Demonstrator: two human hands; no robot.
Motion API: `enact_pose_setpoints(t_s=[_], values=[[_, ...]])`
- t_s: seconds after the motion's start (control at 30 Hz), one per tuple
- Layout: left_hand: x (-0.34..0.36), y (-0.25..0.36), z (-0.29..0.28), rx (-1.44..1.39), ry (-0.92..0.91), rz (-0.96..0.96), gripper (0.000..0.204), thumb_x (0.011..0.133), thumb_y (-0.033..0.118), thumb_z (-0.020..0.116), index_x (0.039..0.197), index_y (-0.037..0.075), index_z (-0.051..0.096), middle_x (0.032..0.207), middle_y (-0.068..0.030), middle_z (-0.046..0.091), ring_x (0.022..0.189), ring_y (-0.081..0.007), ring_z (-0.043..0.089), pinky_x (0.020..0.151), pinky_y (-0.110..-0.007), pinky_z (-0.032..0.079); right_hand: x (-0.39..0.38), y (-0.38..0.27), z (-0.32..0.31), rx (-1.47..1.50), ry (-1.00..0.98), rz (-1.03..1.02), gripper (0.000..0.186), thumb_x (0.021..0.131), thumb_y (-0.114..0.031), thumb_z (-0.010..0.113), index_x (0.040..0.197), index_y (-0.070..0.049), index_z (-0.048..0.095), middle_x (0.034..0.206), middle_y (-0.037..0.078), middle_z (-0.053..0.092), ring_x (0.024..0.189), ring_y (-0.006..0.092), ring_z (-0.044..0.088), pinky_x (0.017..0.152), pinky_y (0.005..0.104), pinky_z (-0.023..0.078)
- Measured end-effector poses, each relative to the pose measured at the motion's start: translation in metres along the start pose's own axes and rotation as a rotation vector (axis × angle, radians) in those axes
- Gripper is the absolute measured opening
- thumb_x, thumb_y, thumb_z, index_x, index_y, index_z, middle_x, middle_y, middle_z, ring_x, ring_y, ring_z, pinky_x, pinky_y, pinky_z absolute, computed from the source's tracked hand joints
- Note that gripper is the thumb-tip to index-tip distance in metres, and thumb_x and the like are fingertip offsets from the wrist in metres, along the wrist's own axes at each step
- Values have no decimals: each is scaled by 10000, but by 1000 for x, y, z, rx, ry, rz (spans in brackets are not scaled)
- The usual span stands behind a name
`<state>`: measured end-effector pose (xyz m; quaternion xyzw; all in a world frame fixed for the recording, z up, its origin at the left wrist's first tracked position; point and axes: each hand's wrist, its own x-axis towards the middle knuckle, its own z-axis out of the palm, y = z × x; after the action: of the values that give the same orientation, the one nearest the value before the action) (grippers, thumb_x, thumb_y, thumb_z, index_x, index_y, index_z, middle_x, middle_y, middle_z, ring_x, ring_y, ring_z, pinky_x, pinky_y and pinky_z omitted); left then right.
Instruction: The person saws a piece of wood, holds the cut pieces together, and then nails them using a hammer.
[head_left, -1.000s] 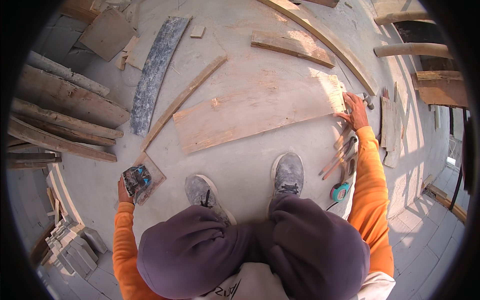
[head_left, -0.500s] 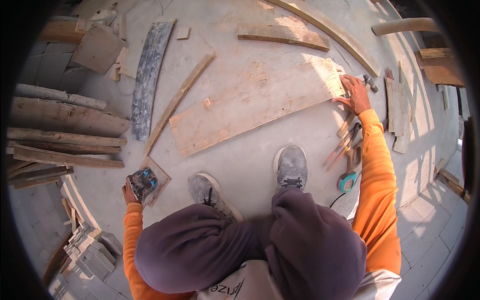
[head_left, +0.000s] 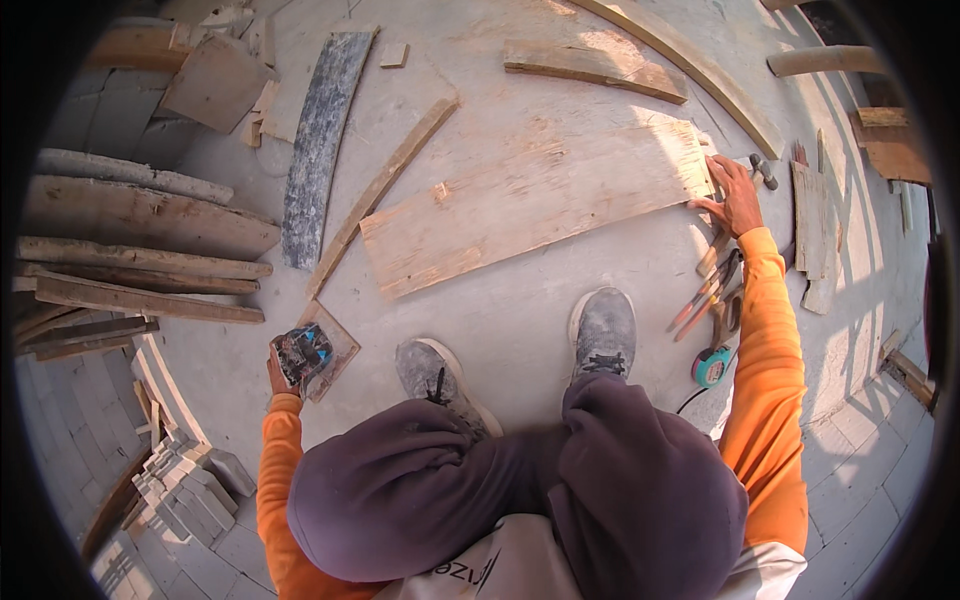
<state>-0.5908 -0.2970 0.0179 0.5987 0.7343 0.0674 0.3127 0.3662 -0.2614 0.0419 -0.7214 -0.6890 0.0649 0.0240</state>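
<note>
My left hand (head_left: pixel 280 376) grips a dark, worn box-like object with blue patches (head_left: pixel 305 352), beside a small square board (head_left: pixel 335 350) lying on the floor. My right hand (head_left: pixel 734 200) has its fingers bent over the right end of a wide, pale wooden plank (head_left: pixel 520 220), with the thumb stretched along its near edge. A hammer (head_left: pixel 764 172) lies just beyond those fingers, its handle partly hidden. Below the right hand are long-handled tools with red grips (head_left: pixel 700 295), a wooden-handled tool (head_left: pixel 727 315) and a teal tape measure (head_left: pixel 712 368).
Stacked rough boards (head_left: pixel 140 220) crowd the left. A grey plank (head_left: pixel 318 150), narrow batten (head_left: pixel 380 185), short timber (head_left: pixel 590 68) and long beam (head_left: pixel 690 60) lie on the concrete floor (head_left: pixel 500 350). Split boards (head_left: pixel 812 230) are at right, light blocks (head_left: pixel 185 480) at lower left.
The view shifts slightly. The left hand, with the dark object, sits a little farther right in the picture. The right hand stays on the plank's end with little change.
</note>
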Motion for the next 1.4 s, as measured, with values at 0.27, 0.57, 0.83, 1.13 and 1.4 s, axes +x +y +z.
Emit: enact_pose_setpoints(t_s=[0.27,0.57,0.83,1.13,1.4], values=[[-19,70,-19,320,-42,118,519,768,143,764,1256,107,592,1317,-133,600,1138,-398,558,995,-475,443,6,-2,-8,-43,-11,-39,912,686,-584,835,1396,-68,588,1424,118,562,1290,326,514,1101,441,427],[-49,131,-75,354,41,303,89,801,41,752,886,28,727,1283,-144,598,1129,-325,587,939,-399,488,6,-4,-8,-46,-3,-65,926,674,-558,846,1418,-94,547,1394,87,602,1281,311,515,1085,454,403],[-49,86,-74,-177,113,-42,192,1029,184,620,1029,-7,636,903,-80,700,798,-155,659,753,-282,551,4,0,-9,-94,6,-46,958,648,-651,813,1394,-97,581,1389,70,607,1268,277,518,1094,444,397],[-40,106,-56,-169,192,-154,250,1024,213,643,1033,-37,628,871,-94,731,768,-139,693,742,-268,571,9,17,5,-35,81,-125,924,636,-545,855,1392,-90,581,1358,79,626,1229,310,542,1049,462,445],[-61,131,-66,-350,373,-83,243,1029,239,637,1016,-4,628,855,-67,710,776,-127,676,762,-274,562,7,30,27,10,71,-137,912,679,-494,855,1428,-75,545,1380,127,591,1249,351,506,1072,471,412]])
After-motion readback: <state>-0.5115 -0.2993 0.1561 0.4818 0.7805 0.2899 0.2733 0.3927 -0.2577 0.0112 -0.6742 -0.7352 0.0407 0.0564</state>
